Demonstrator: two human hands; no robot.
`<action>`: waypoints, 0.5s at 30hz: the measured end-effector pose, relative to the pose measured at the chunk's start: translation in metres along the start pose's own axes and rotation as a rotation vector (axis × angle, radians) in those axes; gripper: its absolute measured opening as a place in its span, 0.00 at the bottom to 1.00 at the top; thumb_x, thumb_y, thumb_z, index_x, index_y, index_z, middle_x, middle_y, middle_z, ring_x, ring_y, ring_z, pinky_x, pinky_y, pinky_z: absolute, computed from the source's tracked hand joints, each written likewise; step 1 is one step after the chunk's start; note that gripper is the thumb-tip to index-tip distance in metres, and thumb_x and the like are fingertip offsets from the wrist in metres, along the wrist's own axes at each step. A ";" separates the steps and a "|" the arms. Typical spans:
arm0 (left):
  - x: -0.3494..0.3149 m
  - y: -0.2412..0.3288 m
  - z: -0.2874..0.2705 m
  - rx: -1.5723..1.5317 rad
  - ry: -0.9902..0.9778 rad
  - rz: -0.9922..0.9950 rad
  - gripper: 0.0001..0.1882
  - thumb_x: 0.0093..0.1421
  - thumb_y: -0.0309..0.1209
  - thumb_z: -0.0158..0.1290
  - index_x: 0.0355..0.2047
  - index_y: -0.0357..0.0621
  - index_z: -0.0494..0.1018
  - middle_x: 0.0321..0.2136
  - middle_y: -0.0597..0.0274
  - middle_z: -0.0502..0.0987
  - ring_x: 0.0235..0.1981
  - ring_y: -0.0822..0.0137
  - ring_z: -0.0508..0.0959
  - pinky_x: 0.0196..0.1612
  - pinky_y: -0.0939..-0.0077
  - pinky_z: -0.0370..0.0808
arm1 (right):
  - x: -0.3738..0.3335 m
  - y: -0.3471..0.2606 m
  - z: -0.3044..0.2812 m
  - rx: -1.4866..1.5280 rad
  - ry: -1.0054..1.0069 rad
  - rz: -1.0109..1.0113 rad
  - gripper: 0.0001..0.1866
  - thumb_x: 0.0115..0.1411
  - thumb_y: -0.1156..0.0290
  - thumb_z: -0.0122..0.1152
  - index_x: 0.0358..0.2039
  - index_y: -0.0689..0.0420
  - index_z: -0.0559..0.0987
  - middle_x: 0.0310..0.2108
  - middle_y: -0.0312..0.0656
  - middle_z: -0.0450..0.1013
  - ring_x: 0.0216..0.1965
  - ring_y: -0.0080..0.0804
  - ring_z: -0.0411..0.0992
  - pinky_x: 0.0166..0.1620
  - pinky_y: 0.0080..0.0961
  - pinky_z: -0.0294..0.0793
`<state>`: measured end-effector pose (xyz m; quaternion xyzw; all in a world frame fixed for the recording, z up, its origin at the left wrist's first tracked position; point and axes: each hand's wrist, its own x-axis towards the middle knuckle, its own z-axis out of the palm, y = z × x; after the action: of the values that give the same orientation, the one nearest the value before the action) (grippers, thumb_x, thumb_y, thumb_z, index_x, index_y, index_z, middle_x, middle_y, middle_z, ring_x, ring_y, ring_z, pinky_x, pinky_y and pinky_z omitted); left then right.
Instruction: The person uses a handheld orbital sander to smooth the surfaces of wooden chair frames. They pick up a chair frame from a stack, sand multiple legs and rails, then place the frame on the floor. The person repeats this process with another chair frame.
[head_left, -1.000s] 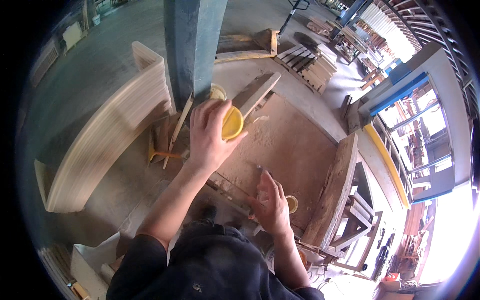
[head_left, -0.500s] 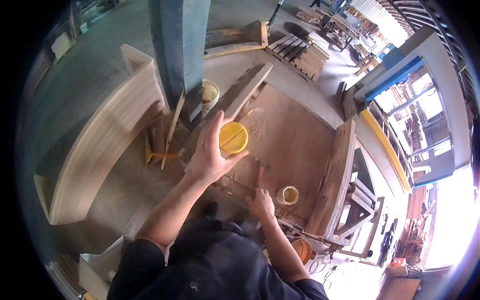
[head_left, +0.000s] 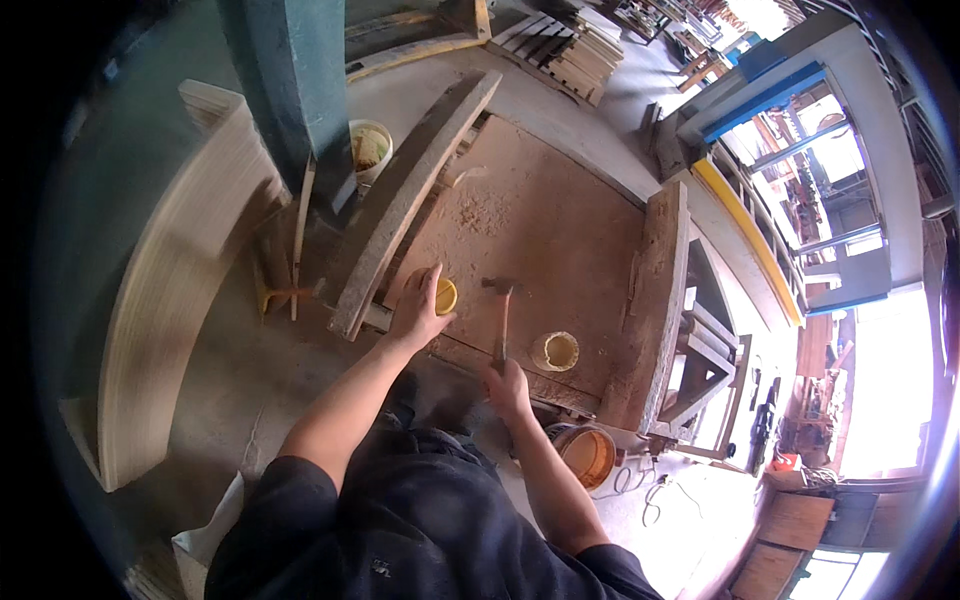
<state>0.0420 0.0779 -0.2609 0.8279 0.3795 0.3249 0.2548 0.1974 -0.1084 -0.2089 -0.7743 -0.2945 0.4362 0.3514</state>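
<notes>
My left hand (head_left: 415,310) is closed around a small yellow round lid or tub (head_left: 446,297), held above the near left part of a wooden workbench top (head_left: 570,230). The fingers hide its far side. In my right hand (head_left: 507,390) is a hammer (head_left: 504,318), gripped by the lower end of its handle. Its dark head points away from me over the bench, left of an open pale tub (head_left: 555,351) with yellowish residue around its rim. The tub stands near the bench's front edge.
Thick wooden beams (head_left: 420,200) border the bench on the left and right. A blue-grey post (head_left: 290,100), a white bucket (head_left: 370,150) and a curved laminated wood panel (head_left: 180,270) stand to the left. An orange-lined bucket (head_left: 588,458) sits below the front right corner.
My left hand has lowered the yellow round thing toward the bench, farther from my head. The hammer has come up into clearer view over the bench. The whole view has shifted.
</notes>
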 end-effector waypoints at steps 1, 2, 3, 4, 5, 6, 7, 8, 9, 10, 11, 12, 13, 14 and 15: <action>-0.002 -0.006 0.014 0.000 -0.004 -0.028 0.56 0.46 0.32 0.77 0.70 0.38 0.54 0.57 0.39 0.69 0.58 0.42 0.72 0.59 0.51 0.74 | -0.013 0.007 -0.001 -0.073 0.083 -0.084 0.18 0.65 0.57 0.60 0.32 0.61 0.75 0.22 0.40 0.73 0.23 0.29 0.73 0.27 0.33 0.71; -0.006 -0.015 0.025 0.028 0.070 0.007 0.53 0.46 0.34 0.77 0.68 0.42 0.58 0.54 0.42 0.73 0.55 0.42 0.75 0.56 0.51 0.76 | -0.025 0.014 -0.001 -0.148 0.158 -0.167 0.18 0.67 0.56 0.60 0.33 0.61 0.75 0.23 0.40 0.73 0.25 0.30 0.74 0.29 0.35 0.72; -0.012 -0.022 0.036 -0.024 0.063 -0.050 0.51 0.45 0.34 0.77 0.66 0.42 0.59 0.53 0.43 0.74 0.54 0.42 0.76 0.55 0.50 0.75 | -0.035 0.019 -0.003 -0.225 0.229 -0.252 0.19 0.68 0.55 0.60 0.35 0.61 0.74 0.24 0.41 0.74 0.26 0.31 0.75 0.31 0.36 0.73; -0.014 -0.029 0.042 -0.066 0.056 -0.103 0.49 0.45 0.33 0.77 0.64 0.42 0.61 0.52 0.44 0.75 0.54 0.43 0.76 0.55 0.50 0.75 | -0.042 0.018 -0.003 -0.214 0.184 -0.165 0.18 0.71 0.56 0.59 0.36 0.61 0.73 0.26 0.46 0.75 0.30 0.40 0.77 0.34 0.41 0.74; -0.018 -0.034 0.047 -0.107 0.050 -0.156 0.48 0.44 0.33 0.77 0.62 0.42 0.62 0.51 0.45 0.76 0.53 0.44 0.77 0.54 0.50 0.75 | -0.045 0.014 -0.004 -0.248 0.175 -0.172 0.17 0.71 0.57 0.58 0.37 0.60 0.73 0.26 0.48 0.75 0.30 0.44 0.77 0.35 0.42 0.74; -0.021 -0.038 0.053 -0.137 0.126 -0.145 0.44 0.43 0.33 0.77 0.59 0.43 0.65 0.48 0.47 0.78 0.49 0.43 0.79 0.51 0.50 0.76 | -0.048 0.011 -0.005 -0.283 0.165 -0.181 0.16 0.72 0.58 0.57 0.37 0.60 0.73 0.26 0.50 0.75 0.30 0.48 0.77 0.35 0.44 0.73; -0.020 -0.037 0.051 -0.145 0.119 -0.147 0.43 0.44 0.33 0.77 0.58 0.43 0.65 0.48 0.46 0.78 0.49 0.43 0.79 0.51 0.50 0.76 | -0.051 0.005 -0.004 -0.312 0.158 -0.186 0.15 0.72 0.59 0.57 0.37 0.59 0.73 0.26 0.52 0.75 0.30 0.52 0.77 0.35 0.45 0.73; -0.019 -0.035 0.048 -0.151 0.114 -0.150 0.43 0.44 0.33 0.76 0.58 0.43 0.66 0.48 0.46 0.78 0.49 0.42 0.79 0.51 0.50 0.76 | -0.054 -0.002 -0.003 -0.325 0.154 -0.229 0.15 0.72 0.59 0.56 0.38 0.59 0.73 0.27 0.53 0.75 0.31 0.55 0.76 0.35 0.46 0.73; -0.018 -0.032 0.046 -0.157 0.110 -0.154 0.42 0.44 0.33 0.76 0.57 0.43 0.66 0.47 0.45 0.78 0.49 0.42 0.79 0.51 0.50 0.76 | -0.056 -0.011 -0.003 -0.337 0.148 -0.273 0.14 0.73 0.59 0.55 0.39 0.59 0.73 0.27 0.55 0.75 0.31 0.59 0.76 0.35 0.46 0.74; -0.018 -0.031 0.046 -0.172 0.114 -0.158 0.41 0.44 0.32 0.76 0.57 0.42 0.67 0.47 0.45 0.78 0.49 0.42 0.79 0.51 0.51 0.77 | -0.059 -0.022 -0.003 -0.350 0.141 -0.321 0.14 0.73 0.59 0.54 0.40 0.58 0.73 0.28 0.56 0.75 0.31 0.62 0.75 0.35 0.46 0.74; -0.018 -0.033 0.046 -0.181 0.121 -0.163 0.40 0.44 0.32 0.76 0.56 0.42 0.67 0.47 0.45 0.79 0.48 0.42 0.79 0.51 0.51 0.77 | -0.062 -0.034 -0.001 -0.319 0.152 -0.356 0.13 0.73 0.60 0.54 0.41 0.58 0.72 0.29 0.59 0.75 0.33 0.65 0.75 0.35 0.50 0.73; -0.018 -0.035 0.046 -0.188 0.129 -0.168 0.39 0.45 0.32 0.76 0.55 0.42 0.68 0.46 0.45 0.79 0.48 0.42 0.79 0.50 0.51 0.77 | -0.066 -0.046 0.001 -0.287 0.162 -0.392 0.13 0.74 0.60 0.53 0.42 0.57 0.72 0.30 0.61 0.76 0.35 0.68 0.74 0.35 0.53 0.72; -0.018 -0.036 0.046 -0.185 0.116 -0.157 0.41 0.45 0.32 0.76 0.57 0.42 0.66 0.47 0.45 0.78 0.49 0.42 0.79 0.51 0.51 0.77 | -0.068 -0.051 0.002 -0.254 0.177 -0.421 0.12 0.74 0.60 0.53 0.43 0.57 0.71 0.31 0.63 0.76 0.36 0.72 0.74 0.36 0.57 0.72; -0.017 -0.037 0.046 -0.180 0.104 -0.147 0.43 0.45 0.33 0.76 0.59 0.41 0.64 0.48 0.44 0.77 0.50 0.42 0.78 0.52 0.51 0.76 | -0.064 -0.049 0.006 -0.325 0.176 -0.342 0.12 0.74 0.60 0.53 0.43 0.57 0.70 0.31 0.63 0.76 0.36 0.72 0.74 0.35 0.57 0.71; -0.018 -0.038 0.045 -0.175 0.091 -0.137 0.45 0.46 0.33 0.76 0.60 0.40 0.63 0.48 0.44 0.76 0.51 0.42 0.77 0.53 0.51 0.76 | -0.058 -0.041 0.014 -0.395 0.174 -0.263 0.12 0.74 0.60 0.53 0.42 0.57 0.70 0.31 0.63 0.76 0.36 0.72 0.74 0.35 0.58 0.71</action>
<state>0.0489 0.0779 -0.3223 0.7589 0.4166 0.3760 0.3304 0.1529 -0.1245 -0.1544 -0.8175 -0.4409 0.2527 0.2711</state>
